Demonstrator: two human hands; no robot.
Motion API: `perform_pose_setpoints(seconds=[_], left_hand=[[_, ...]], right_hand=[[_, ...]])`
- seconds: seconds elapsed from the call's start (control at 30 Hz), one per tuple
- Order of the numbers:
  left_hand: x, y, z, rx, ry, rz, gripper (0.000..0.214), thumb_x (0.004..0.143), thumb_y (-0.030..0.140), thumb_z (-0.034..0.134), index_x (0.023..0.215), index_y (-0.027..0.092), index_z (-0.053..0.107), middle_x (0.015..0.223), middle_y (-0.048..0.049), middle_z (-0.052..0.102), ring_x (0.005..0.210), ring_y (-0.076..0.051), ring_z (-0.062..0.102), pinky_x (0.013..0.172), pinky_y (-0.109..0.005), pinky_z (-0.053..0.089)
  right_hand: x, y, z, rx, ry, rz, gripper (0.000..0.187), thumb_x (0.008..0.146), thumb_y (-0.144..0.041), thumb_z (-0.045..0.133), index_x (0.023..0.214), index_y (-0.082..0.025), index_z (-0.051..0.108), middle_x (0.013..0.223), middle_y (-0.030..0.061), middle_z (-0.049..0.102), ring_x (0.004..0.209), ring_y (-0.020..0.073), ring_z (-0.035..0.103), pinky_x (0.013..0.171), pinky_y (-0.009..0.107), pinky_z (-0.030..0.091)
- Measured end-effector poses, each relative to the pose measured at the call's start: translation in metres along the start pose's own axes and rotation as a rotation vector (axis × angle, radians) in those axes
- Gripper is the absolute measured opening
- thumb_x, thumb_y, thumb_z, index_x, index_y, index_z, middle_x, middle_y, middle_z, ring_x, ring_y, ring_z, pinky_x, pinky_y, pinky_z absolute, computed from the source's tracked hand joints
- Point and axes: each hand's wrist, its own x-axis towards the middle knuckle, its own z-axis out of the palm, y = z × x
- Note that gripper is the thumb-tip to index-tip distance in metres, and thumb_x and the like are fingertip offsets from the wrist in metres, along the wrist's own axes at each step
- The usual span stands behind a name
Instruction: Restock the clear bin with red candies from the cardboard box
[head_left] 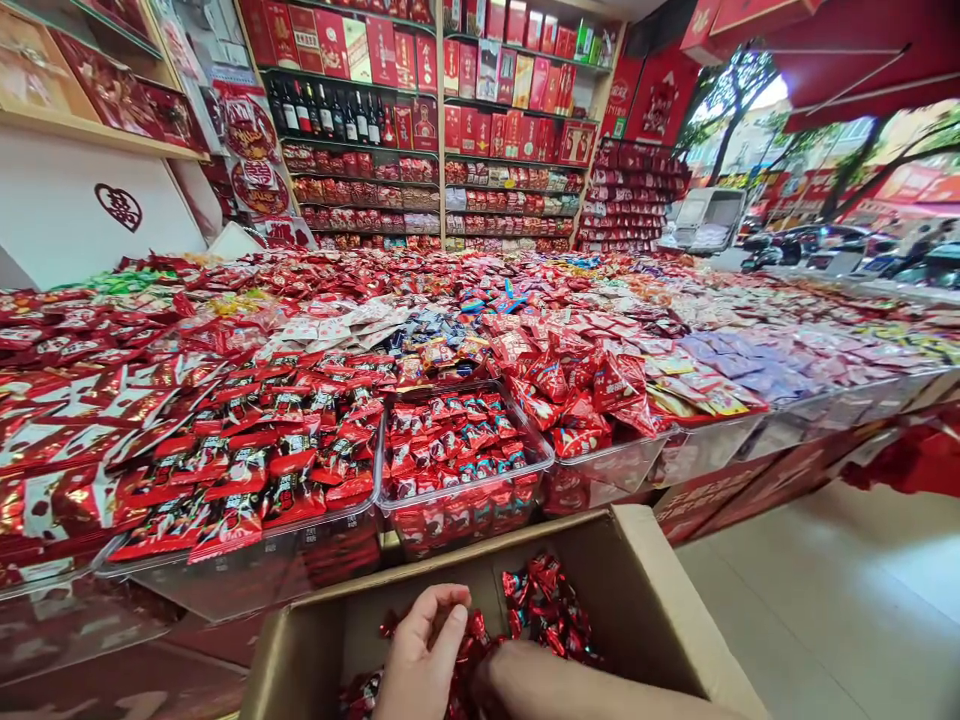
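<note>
An open cardboard box (637, 600) sits at the bottom of the view, below the display counter, with a heap of red foil-wrapped candies (544, 610) inside. My left hand (420, 650) is inside the box with its fingers curled around some of these candies. My right hand (496, 668) reaches in from the lower right. Its wrist is sunk among the wrappers beside the left hand, and its fingers are hidden.
Just beyond the box, clear plastic bins (465, 470) of red candy packets line the counter edge. Behind them is a wide spread of packets. Shelves of red gift boxes and bottles (442, 120) fill the back wall. Pale floor (840, 600) runs to the right toward the street.
</note>
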Motion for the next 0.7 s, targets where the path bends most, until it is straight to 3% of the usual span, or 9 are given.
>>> perform_pose_setpoints(seconds=[0.07, 0.13, 0.27, 0.33, 0.43, 0.57, 0.7], left_hand=[[0.000, 0.000, -0.002, 0.038, -0.025, 0.003, 0.029, 0.065, 0.032, 0.063, 0.089, 0.016, 0.063, 0.089, -0.0061, 0.067, 0.089, -0.021, 0.057, 0.079, -0.029, 0.042], [-0.003, 0.003, -0.002, -0.033, -0.112, -0.074, 0.035, 0.068, 0.033, 0.061, 0.099, 0.017, 0.060, 0.099, -0.0077, 0.065, 0.096, -0.022, 0.055, 0.081, -0.029, 0.042], [-0.011, 0.017, 0.005, -0.201, -0.352, -0.201, 0.043, 0.065, 0.027, 0.066, 0.105, 0.018, 0.054, 0.100, -0.0077, 0.066, 0.088, -0.020, 0.059, 0.072, -0.029, 0.046], [-0.013, 0.023, 0.007, -0.246, -0.354, -0.222, 0.048, 0.063, 0.024, 0.069, 0.107, 0.018, 0.052, 0.093, -0.0065, 0.069, 0.076, -0.017, 0.061, 0.064, -0.026, 0.047], [-0.013, 0.029, 0.009, -0.230, -0.313, -0.210, 0.039, 0.064, 0.022, 0.069, 0.100, 0.015, 0.058, 0.075, -0.0039, 0.071, 0.062, -0.014, 0.060, 0.055, -0.022, 0.044], [-0.013, 0.031, 0.009, -0.112, -0.282, -0.165, 0.022, 0.067, 0.024, 0.065, 0.086, 0.015, 0.068, 0.059, -0.0021, 0.070, 0.053, -0.012, 0.057, 0.047, -0.018, 0.041], [-0.014, 0.030, 0.009, -0.095, -0.215, -0.157, 0.020, 0.066, 0.026, 0.065, 0.082, 0.015, 0.070, 0.055, -0.0017, 0.069, 0.051, -0.013, 0.057, 0.045, -0.018, 0.040]], right_hand=[[-0.016, -0.016, -0.023, 0.147, 0.185, -0.045, 0.019, 0.061, -0.015, 0.050, 0.077, -0.019, 0.059, 0.070, 0.0007, 0.062, 0.063, 0.0152, 0.055, 0.056, 0.024, 0.041], [-0.030, -0.031, -0.041, 0.436, 0.354, -0.084, 0.024, 0.063, -0.015, 0.053, 0.086, -0.018, 0.055, 0.080, 0.0009, 0.061, 0.071, 0.0132, 0.054, 0.062, 0.023, 0.042], [-0.041, -0.048, -0.054, 0.994, 0.440, -0.120, 0.025, 0.064, -0.023, 0.062, 0.086, -0.016, 0.052, 0.079, 0.0007, 0.059, 0.066, 0.0102, 0.053, 0.059, 0.022, 0.042], [-0.042, -0.049, -0.053, 1.117, 0.457, -0.116, 0.026, 0.065, -0.026, 0.063, 0.087, -0.015, 0.055, 0.072, -0.0004, 0.058, 0.057, 0.0082, 0.051, 0.054, 0.021, 0.041], [-0.043, -0.049, -0.050, 1.211, 0.503, -0.090, 0.026, 0.070, -0.032, 0.059, 0.089, -0.014, 0.060, 0.062, -0.0011, 0.057, 0.050, 0.0069, 0.049, 0.049, 0.020, 0.038], [-0.045, -0.050, -0.048, 1.318, 0.537, -0.077, 0.026, 0.071, -0.035, 0.058, 0.086, -0.014, 0.065, 0.057, 0.0006, 0.059, 0.051, 0.0073, 0.050, 0.048, 0.019, 0.034], [-0.043, -0.050, -0.044, 1.479, 0.524, -0.043, 0.028, 0.067, -0.035, 0.063, 0.086, -0.015, 0.066, 0.058, 0.0013, 0.060, 0.050, 0.0068, 0.049, 0.048, 0.019, 0.033]])
